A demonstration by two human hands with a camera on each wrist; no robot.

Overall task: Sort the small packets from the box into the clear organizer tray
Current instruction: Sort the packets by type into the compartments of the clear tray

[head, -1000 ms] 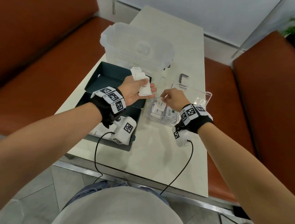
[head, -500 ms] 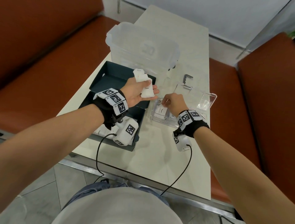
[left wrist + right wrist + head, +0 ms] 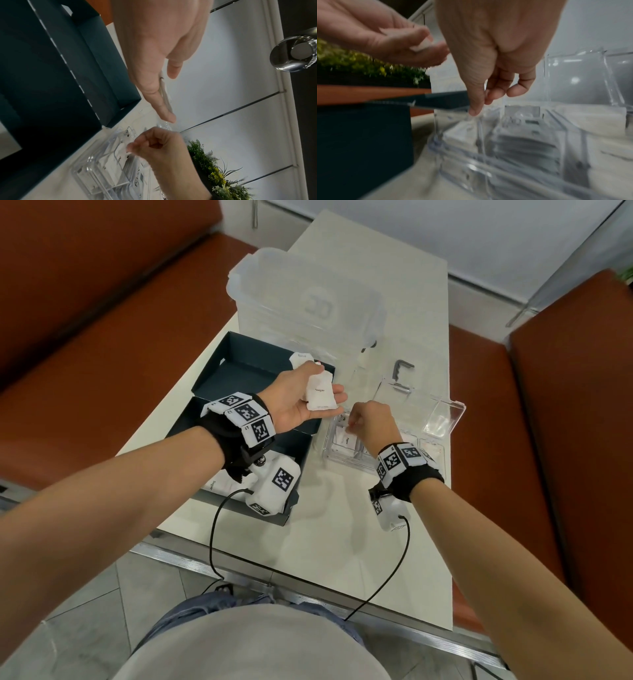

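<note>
My left hand is palm up over the dark box and holds a few white packets between thumb and fingers; the right wrist view shows one packet pinched there. To its right, the clear organizer tray holds packets in its compartments. My right hand hovers over the tray's left compartment with fingers curled, thumb and fingertips pinching the top edge of a packet standing in it. More packets lie in the box's near half, partly hidden by my wrist camera.
A large translucent lidded container stands behind the box. The tray's open clear lid sticks up at the right, with a small grey bracket behind it. Brown benches flank the narrow white table. Cables hang off its near edge.
My right hand has carried a packet down into the tray's left compartment and sits lower over it. My left hand has kept its packets and opened its palm more upward.
</note>
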